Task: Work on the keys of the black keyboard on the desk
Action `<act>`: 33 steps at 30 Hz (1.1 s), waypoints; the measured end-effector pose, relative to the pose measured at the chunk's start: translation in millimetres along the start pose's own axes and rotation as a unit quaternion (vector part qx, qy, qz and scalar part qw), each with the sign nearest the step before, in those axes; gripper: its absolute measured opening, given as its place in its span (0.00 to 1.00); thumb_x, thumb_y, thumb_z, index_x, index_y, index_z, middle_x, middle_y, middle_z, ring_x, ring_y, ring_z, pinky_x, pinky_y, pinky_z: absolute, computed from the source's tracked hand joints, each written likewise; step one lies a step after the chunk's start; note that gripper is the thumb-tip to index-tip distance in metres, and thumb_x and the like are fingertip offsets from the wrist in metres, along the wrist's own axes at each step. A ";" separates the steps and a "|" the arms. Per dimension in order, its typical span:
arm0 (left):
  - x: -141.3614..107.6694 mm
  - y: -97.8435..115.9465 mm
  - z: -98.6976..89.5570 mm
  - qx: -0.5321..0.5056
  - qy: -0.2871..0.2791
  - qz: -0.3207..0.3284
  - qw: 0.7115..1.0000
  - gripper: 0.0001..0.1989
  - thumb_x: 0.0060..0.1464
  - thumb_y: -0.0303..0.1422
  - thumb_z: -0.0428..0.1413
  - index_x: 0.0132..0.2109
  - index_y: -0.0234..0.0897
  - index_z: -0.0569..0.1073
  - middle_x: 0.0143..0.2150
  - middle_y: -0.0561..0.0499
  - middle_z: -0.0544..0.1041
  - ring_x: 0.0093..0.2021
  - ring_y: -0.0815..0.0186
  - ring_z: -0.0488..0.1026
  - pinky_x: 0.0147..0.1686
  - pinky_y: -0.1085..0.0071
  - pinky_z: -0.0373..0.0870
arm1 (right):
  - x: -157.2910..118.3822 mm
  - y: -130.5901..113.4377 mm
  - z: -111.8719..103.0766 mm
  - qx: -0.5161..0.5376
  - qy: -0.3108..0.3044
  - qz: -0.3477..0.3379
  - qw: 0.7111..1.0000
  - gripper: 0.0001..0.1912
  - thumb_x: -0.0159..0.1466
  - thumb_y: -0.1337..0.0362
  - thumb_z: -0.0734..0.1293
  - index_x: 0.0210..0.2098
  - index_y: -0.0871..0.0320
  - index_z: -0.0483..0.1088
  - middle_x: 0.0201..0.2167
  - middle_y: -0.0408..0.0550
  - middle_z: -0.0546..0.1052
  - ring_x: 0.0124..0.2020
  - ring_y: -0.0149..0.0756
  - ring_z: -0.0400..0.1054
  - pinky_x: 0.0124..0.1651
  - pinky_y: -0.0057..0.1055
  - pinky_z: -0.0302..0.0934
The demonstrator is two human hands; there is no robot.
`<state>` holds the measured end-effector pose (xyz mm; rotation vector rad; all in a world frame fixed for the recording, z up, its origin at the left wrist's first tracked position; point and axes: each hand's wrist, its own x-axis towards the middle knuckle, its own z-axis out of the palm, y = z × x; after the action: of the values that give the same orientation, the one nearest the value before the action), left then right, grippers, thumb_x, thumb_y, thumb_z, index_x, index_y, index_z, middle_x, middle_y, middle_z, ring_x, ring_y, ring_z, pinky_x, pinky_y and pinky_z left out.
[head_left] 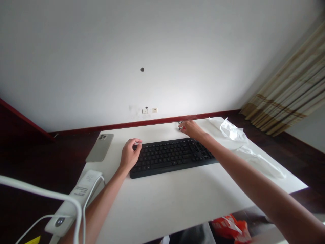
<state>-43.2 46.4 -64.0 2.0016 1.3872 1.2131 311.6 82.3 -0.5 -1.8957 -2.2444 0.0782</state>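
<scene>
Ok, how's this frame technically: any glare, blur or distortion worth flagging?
Head view: wide-angle distortion slants the red wall trim and curtain; glare whitens the wall above the table; the floor falls dark; the keyboard looks reasonably sharp, with no obvious blur.

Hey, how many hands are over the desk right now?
2. The left hand is at the left end of the keyboard; the right hand is just beyond its far edge, toward the right.

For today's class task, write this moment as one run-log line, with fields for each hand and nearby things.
left hand: curled at left end of black keyboard | right hand: pinching small dark item beyond keyboard | nearby: white plastic bag; phone
</scene>
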 end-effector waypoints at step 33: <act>-0.5 0.6 1.2 0.018 -0.004 0.011 1.000 0.07 0.61 0.31 0.53 0.41 0.42 0.76 0.44 0.48 0.79 0.47 0.59 0.75 0.52 0.62 0.70 | -8.1 -11.8 -8.2 0.108 -0.007 -0.072 0.991 0.10 0.63 0.67 0.70 0.43 0.57 0.82 0.38 0.47 0.84 0.41 0.38 0.78 0.47 0.30 0.69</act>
<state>-42.0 45.8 -64.4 2.0503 1.3963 1.1964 303.0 71.5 8.6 -1.6239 -2.2698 0.3014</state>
